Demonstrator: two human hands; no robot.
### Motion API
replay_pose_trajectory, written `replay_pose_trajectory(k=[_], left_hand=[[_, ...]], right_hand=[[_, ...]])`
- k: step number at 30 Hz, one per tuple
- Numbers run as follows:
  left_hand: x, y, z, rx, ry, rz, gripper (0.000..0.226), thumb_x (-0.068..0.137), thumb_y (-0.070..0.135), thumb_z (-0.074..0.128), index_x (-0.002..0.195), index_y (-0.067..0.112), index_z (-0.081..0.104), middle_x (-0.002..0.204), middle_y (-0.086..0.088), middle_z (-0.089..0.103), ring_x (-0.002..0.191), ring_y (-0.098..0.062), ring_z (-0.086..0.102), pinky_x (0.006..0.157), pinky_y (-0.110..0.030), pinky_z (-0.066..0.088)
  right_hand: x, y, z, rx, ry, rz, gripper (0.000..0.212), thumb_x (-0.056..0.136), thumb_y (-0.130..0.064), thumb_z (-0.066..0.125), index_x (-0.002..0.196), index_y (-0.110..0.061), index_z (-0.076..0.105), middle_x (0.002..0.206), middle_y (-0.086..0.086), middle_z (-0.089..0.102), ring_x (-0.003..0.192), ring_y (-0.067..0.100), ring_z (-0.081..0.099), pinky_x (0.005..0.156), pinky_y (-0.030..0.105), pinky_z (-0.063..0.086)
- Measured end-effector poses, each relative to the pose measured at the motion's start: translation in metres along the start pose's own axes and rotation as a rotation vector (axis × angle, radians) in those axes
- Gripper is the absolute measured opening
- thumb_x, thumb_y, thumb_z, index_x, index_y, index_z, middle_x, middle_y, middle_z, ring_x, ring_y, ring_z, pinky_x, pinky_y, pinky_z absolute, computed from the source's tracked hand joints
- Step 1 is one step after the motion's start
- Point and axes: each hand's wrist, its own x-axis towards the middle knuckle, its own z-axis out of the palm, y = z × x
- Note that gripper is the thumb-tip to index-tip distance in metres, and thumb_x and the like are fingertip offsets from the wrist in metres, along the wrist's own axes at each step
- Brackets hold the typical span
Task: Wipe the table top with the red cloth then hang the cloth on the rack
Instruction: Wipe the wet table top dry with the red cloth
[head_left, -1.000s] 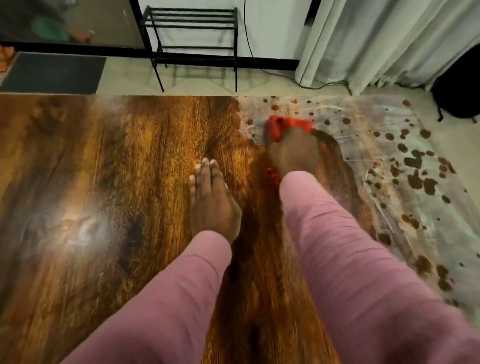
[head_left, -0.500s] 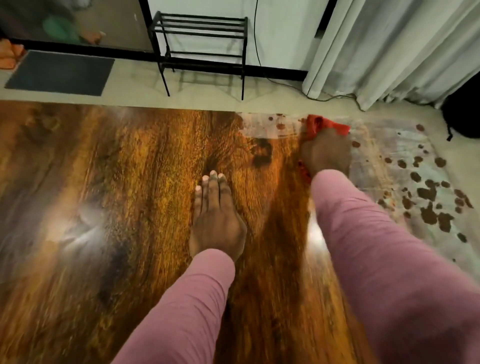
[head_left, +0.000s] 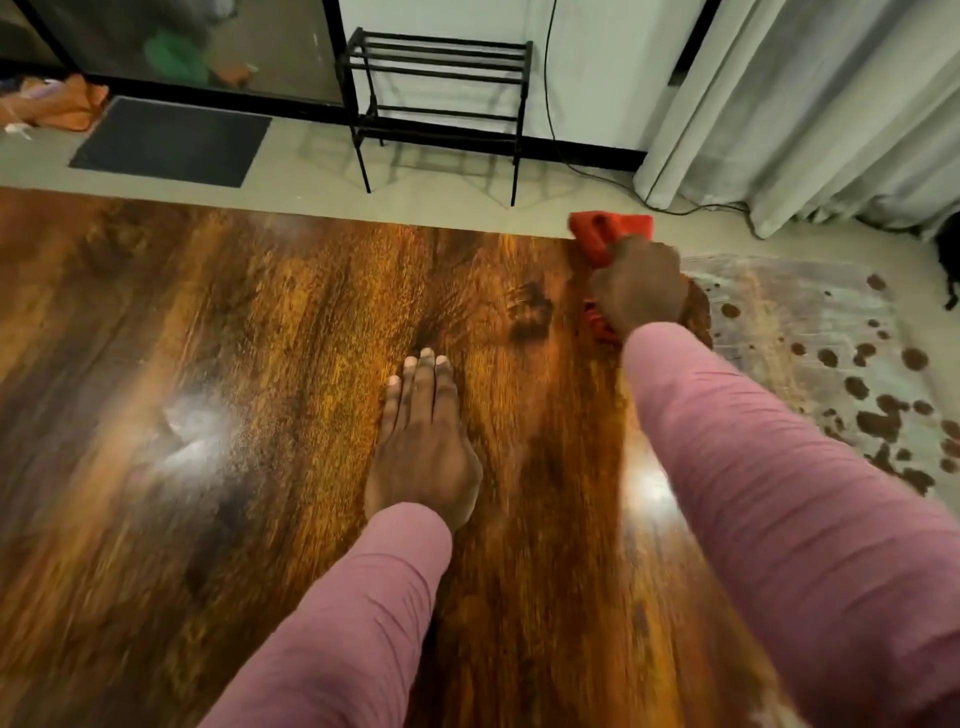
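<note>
The dark wooden table top (head_left: 234, 467) fills most of the view. My right hand (head_left: 641, 288) presses the bunched red cloth (head_left: 610, 231) onto the table at its far edge, right of centre; part of the cloth sticks out past the edge and part is hidden under the hand. A whitish film with brown blotches (head_left: 831, 332) covers the table's right part. My left hand (head_left: 423, 441) lies flat on the wood in the middle, fingers together, holding nothing. The black metal rack (head_left: 439, 93) stands on the floor beyond the table.
A dark doormat (head_left: 171, 140) lies on the floor at the back left, with orange fabric (head_left: 72, 106) beside it. Grey curtains (head_left: 810, 104) hang at the back right, a black cable (head_left: 597, 171) trailing along the floor in front of them.
My right hand has swept the red cloth to the right and away, up to the far edge. The wiped wood area has grown rightward. My left hand has stayed flat.
</note>
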Motion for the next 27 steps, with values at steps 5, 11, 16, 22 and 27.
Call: replay_pose_trajectory(k=[5,11,16,22,27], left_hand=[[0.0,0.003,0.002,0.016,0.017,0.005,0.062,0.09,0.026,0.01,0.15,0.011,0.0,0.16,-0.006,-0.001,0.145,-0.018,-0.008,0.113,-0.031,-0.012],[0.001,0.005,0.003,0.043,0.028,0.035,0.061,0.09,0.024,0.011,0.15,0.013,0.009,0.16,-0.005,0.001,0.145,-0.017,-0.008,0.112,-0.031,-0.013],[0.001,0.004,0.003,0.003,0.048,-0.003,0.052,0.097,0.024,0.021,0.15,0.019,0.019,0.16,0.0,0.007,0.138,-0.007,-0.01,0.109,-0.028,-0.012],[0.002,0.006,0.003,0.004,0.015,-0.026,0.049,0.101,0.023,0.023,0.15,0.02,0.02,0.159,0.003,0.009,0.143,-0.01,-0.005,0.114,-0.029,-0.004],[0.004,0.034,0.002,-0.007,0.102,-0.131,0.047,0.096,0.015,0.029,0.141,0.007,0.039,0.155,-0.009,0.026,0.145,-0.026,0.012,0.119,-0.041,0.006]], right_hand=[[0.02,0.043,-0.019,-0.078,0.048,0.217,0.037,0.084,-0.023,0.054,0.115,-0.004,0.056,0.118,0.023,0.056,0.107,0.041,0.054,0.087,0.046,0.046],[-0.022,-0.046,0.009,0.022,-0.084,-0.121,0.033,0.08,-0.025,0.054,0.109,-0.012,0.065,0.107,0.017,0.064,0.097,0.035,0.06,0.08,0.036,0.048],[-0.034,-0.05,0.018,0.053,-0.152,-0.4,0.036,0.084,-0.021,0.052,0.119,-0.021,0.061,0.111,0.009,0.064,0.1,0.03,0.059,0.084,0.039,0.049],[0.025,0.101,-0.037,-0.07,-0.034,-0.035,0.042,0.078,-0.02,0.049,0.118,-0.02,0.061,0.113,0.019,0.061,0.102,0.039,0.058,0.086,0.044,0.048],[0.037,0.122,-0.049,-0.036,0.024,0.147,0.029,0.083,-0.019,0.054,0.108,-0.007,0.064,0.11,0.02,0.062,0.1,0.037,0.06,0.081,0.041,0.049]])
